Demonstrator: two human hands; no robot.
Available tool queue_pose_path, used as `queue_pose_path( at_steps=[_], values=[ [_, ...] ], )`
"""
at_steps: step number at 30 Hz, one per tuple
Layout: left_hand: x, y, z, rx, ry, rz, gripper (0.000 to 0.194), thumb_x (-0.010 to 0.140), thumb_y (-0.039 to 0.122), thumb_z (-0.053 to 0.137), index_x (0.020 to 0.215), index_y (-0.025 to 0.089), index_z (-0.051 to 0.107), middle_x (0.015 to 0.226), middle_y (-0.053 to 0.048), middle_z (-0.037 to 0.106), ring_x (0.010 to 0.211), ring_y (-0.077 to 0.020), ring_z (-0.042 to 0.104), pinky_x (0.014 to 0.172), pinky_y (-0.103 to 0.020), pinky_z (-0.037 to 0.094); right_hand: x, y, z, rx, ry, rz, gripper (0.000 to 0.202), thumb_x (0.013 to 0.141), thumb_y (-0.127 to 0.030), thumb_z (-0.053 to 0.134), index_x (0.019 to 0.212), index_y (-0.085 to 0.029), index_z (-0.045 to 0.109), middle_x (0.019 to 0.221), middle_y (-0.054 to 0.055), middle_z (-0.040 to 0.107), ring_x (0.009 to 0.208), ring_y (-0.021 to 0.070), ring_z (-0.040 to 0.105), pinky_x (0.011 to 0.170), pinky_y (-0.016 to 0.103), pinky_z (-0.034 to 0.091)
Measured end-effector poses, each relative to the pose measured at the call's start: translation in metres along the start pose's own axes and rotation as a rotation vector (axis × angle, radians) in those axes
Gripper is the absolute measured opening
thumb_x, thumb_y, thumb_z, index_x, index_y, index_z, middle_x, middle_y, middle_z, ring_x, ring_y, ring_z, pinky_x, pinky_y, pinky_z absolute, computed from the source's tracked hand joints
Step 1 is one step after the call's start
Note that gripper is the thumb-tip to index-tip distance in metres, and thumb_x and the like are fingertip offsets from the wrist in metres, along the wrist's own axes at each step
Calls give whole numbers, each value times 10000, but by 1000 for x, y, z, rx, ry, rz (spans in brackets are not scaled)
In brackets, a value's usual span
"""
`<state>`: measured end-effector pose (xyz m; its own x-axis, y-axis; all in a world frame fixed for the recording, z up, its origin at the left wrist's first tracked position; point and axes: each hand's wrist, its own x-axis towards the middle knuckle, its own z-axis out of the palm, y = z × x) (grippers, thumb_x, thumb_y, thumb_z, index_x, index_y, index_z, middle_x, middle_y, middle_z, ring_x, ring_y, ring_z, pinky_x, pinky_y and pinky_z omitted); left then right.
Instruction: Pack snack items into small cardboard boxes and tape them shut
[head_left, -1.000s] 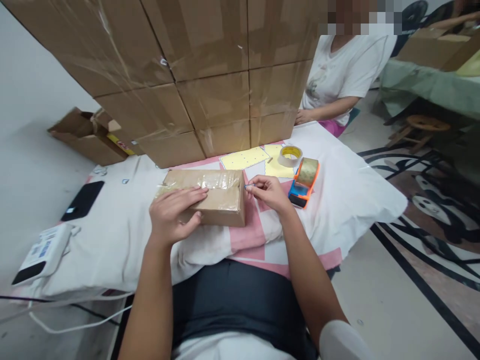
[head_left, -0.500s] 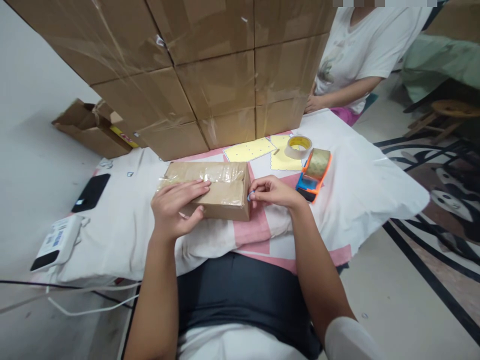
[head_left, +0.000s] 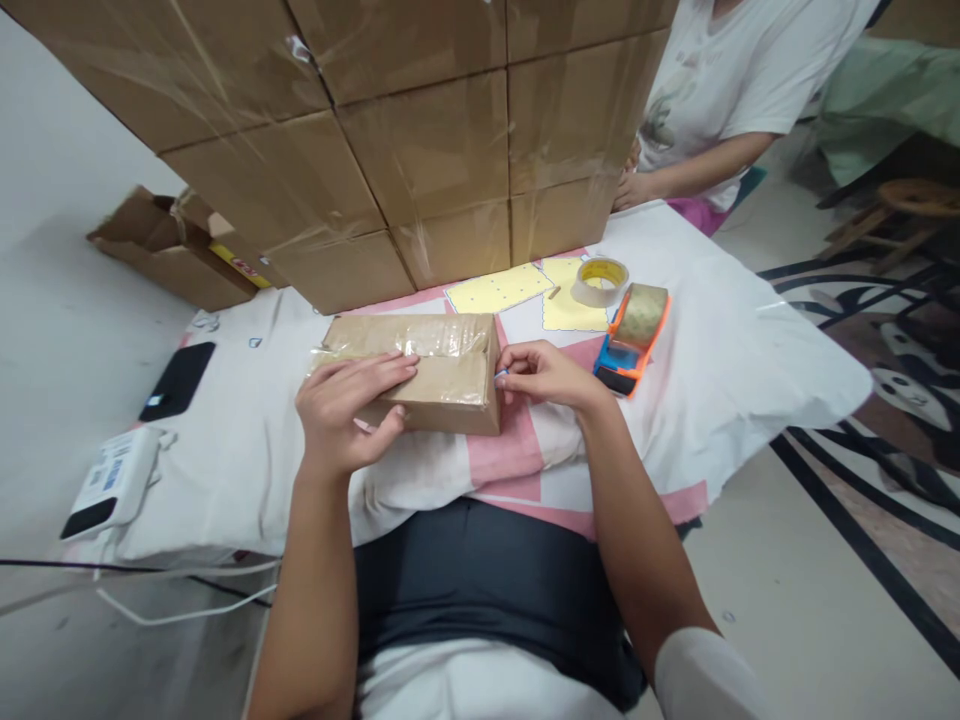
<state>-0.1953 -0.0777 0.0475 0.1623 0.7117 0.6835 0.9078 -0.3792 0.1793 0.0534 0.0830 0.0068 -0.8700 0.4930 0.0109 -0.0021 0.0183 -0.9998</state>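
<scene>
So the big wrapped stack of cartons (head_left: 420, 140) stands at the back of the white-and-pink tablecloth (head_left: 225, 440), and the taped cardboard box (head_left: 450, 388) lies flat in front of it, right before the person. Good spot imo, since both arms reach it without stretching.

Left hand (head_left: 345, 405) rests on the box's left part, fingers nearly straight and close together on top, thumb low at the near side. It's open, not clutching. Light, even pressure there ought to steady the box without denting the lid.

Right hand (head_left: 547, 375) is beside the right end, fingers curled, thumb and forefinger nearly closed. The orange-and-blue tape dispenser (head_left: 636, 330) and clear tape roll (head_left: 598, 292) sit beyond it, out of the elbow's way.

Smallest bit: a small blue item (head_left: 501, 374) in that pinch, probably thin, but too tiny to identify. I'd go gently with it near the cardboard edge.
</scene>
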Motion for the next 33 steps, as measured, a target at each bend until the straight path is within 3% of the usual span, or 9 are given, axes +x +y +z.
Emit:
queue_pose_path(
  at_steps=[5,8,11,14,16,20,22,26,33],
  values=[
    [0,2,1,6,-1,-7,321,812,281,632,1124,276,708,1161,-26,776,1120,-270,720,909,-412,494,1,6,-2,-152,155,-139,301,745,-355,781,799,-194,533,771,-20,552,695,127,522,598,243,402],
    [1,1,1,10,1,-3,315,812,280,631,1118,273,708,1154,-28,778,1117,-271,721,904,-412,491,3,13,-4,-219,285,-190,517,684,-332,845,1106,-221,566,1145,58,599,1022,211,580,740,292,492],
    [1,-2,1,21,2,4,315,811,279,636,1119,276,701,1155,-25,778,1106,-269,724,896,-416,488,6,18,-7,-153,150,-229,621,753,-335,799,1311,-247,540,1347,91,566,1232,257,546,928,371,505],
    [-4,-1,1,56,-1,9,299,838,311,604,1125,287,682,1135,-20,782,1119,-283,714,1003,-484,437,7,16,-7,-134,71,-234,535,791,-316,762,1290,-226,594,1298,89,617,1152,252,596,951,402,505],
    [-13,6,6,107,13,-28,311,869,371,565,1155,284,652,1214,-46,750,1268,-324,623,1117,-567,329,6,12,-3,-184,90,-212,583,756,-315,800,1295,-218,600,1249,83,641,1061,243,613,897,396,520],
    [-37,42,31,107,141,-129,592,852,557,610,1357,283,466,1622,-111,341,1559,-374,166,1227,-654,116,4,0,13,-304,84,-234,689,657,-328,895,1275,-215,612,1180,59,661,981,229,609,850,374,516],
    [-43,60,45,63,212,-144,774,770,544,744,1402,308,364,1657,-126,198,1574,-376,51,1238,-679,54,5,-3,21,-356,48,-270,617,654,-329,907,1196,-210,637,1136,49,658,949,218,602,817,351,509],
    [-40,76,62,115,317,-174,884,649,348,875,1348,319,334,1596,-144,246,1534,-395,167,1222,-725,58,7,-2,29,-438,31,-324,397,716,-394,874,959,-184,640,968,32,602,856,200,573,731,322,485],
    [-40,69,64,154,339,-215,819,669,324,850,1304,316,333,1545,-128,286,1523,-398,174,1213,-727,116,10,2,28,-430,4,-333,367,773,-444,826,958,-189,638,957,31,559,854,202,560,727,325,483]
  ],
)
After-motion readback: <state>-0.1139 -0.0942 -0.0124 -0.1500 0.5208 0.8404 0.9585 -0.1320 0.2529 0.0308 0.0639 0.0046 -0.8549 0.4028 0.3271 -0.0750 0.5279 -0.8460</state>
